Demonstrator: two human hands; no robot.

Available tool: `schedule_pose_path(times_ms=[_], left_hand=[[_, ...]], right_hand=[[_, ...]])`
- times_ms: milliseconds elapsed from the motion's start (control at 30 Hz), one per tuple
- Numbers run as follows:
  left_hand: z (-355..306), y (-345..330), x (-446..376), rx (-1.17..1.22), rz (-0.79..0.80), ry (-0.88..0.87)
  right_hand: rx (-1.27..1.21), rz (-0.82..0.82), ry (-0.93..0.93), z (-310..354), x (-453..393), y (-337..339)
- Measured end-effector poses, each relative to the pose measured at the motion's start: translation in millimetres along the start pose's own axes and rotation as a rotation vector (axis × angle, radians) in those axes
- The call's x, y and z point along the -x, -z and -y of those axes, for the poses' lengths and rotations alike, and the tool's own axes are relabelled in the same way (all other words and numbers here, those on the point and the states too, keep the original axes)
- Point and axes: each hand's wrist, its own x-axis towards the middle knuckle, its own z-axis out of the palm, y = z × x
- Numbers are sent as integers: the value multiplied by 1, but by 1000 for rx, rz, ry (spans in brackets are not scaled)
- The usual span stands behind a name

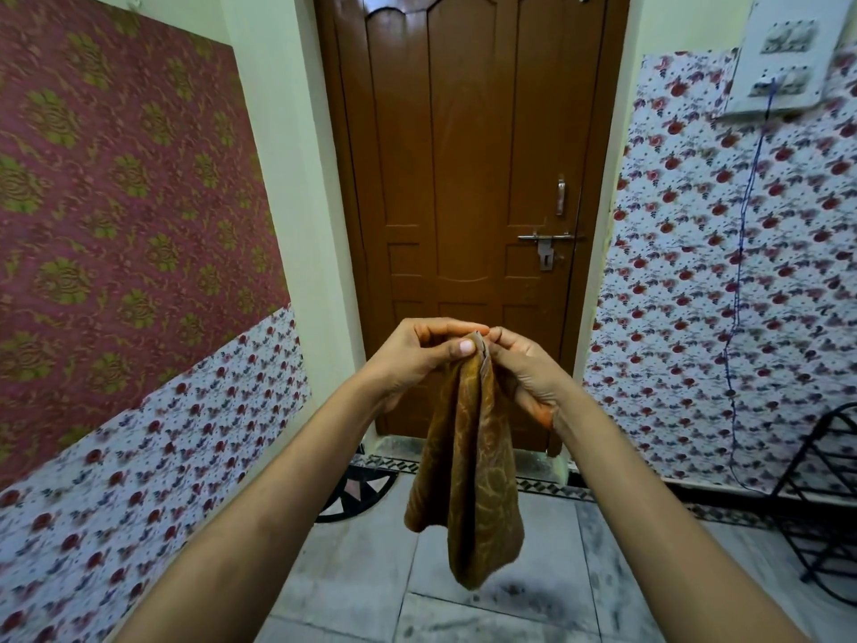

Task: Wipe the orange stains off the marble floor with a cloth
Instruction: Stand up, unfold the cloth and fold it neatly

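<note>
A brownish-orange cloth (468, 475) hangs folded in front of me, held up at chest height. My left hand (417, 359) pinches its top edge between thumb and fingers. Right beside it, my right hand (524, 373) pinches the same top edge from the other side. The cloth's lower end dangles above the grey marble floor (357, 582). A dark smudge shows on the floor tile under the cloth; I see no orange stains in this view.
A shut brown wooden door (468, 178) with a latch stands straight ahead. A dark patterned doormat (357, 494) lies at its foot. A black metal rack (825, 503) stands at the right wall, below a switchboard with a hanging blue cord.
</note>
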Motion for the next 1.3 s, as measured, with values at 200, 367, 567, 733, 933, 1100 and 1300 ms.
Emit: schedule_pose_path(times_ms=[200, 367, 567, 733, 933, 1100, 1300], left_hand=[[13, -2, -7, -56, -262, 32], [11, 1, -6, -182, -193, 30], [17, 4, -1, -139, -216, 52], [24, 4, 6, -78, -188, 141], [24, 7, 10, -149, -210, 121], [30, 9, 17, -112, -194, 143], [21, 18, 21, -41, -235, 110]], right_hand=[[374, -562, 361, -22, 2, -9], [435, -435, 350, -41, 9, -16], [365, -330, 279, -42, 8, -16], [431, -271, 76, -36, 1, -14], [916, -231, 283, -28, 2, -11], [1118, -209, 190, -31, 3, -9], [1185, -391, -4, -66, -1, 9]])
